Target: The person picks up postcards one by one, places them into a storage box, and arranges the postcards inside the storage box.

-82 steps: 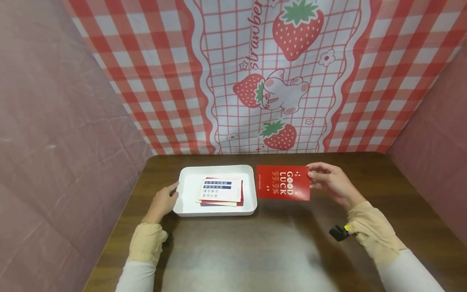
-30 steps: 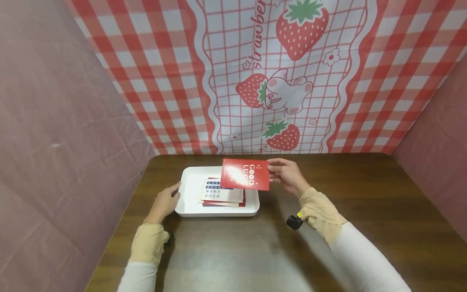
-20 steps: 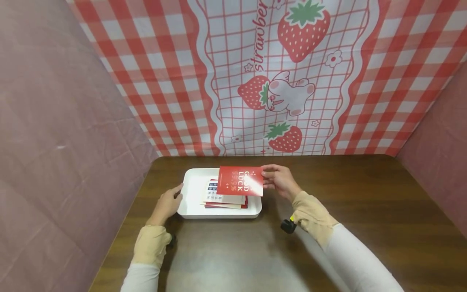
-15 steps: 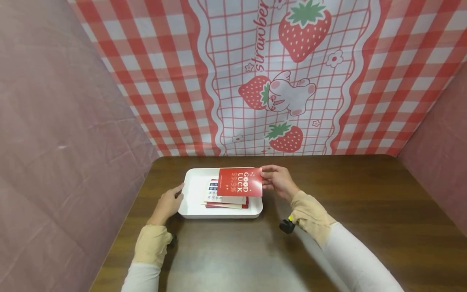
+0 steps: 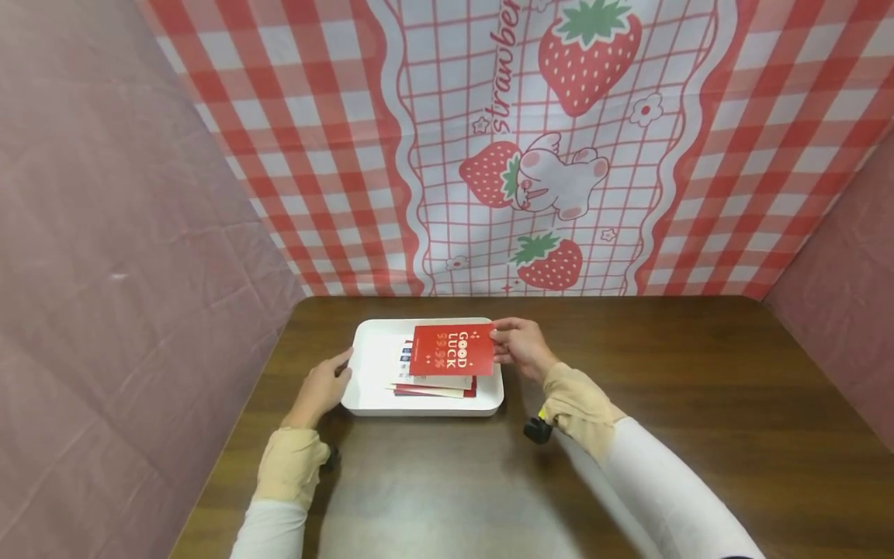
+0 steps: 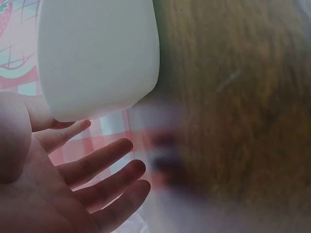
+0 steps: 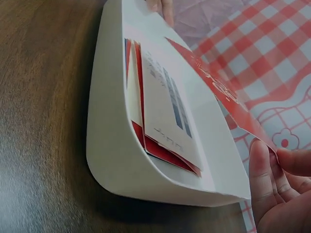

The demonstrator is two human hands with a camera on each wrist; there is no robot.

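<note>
In the head view my right hand (image 5: 522, 346) pinches the right edge of a red card (image 5: 454, 349) printed "GOOD LUCK 99.9%". The card hovers tilted above a white tray (image 5: 370, 400), clear of the stack in the right wrist view. Inside the tray lies a small, uneven stack of cards (image 7: 167, 107), a white one with blue bars and dark characters on top, red and cream ones beneath. My left hand (image 5: 320, 392) touches the tray's left rim with thumb and index finger. Its other fingers spread loosely in the left wrist view.
The brown wooden table (image 5: 663, 435) extends around the tray. A strawberry-print checked cloth (image 5: 335, 155) hangs behind it, with pinkish cloth (image 5: 140, 272) on both sides. Each wrist wears a small black camera (image 5: 538, 429) over a beige wrap.
My right hand has carried the red card leftward from beside the tray to above the stack, and lately a little further left. My left hand has stayed at the tray's rim.
</note>
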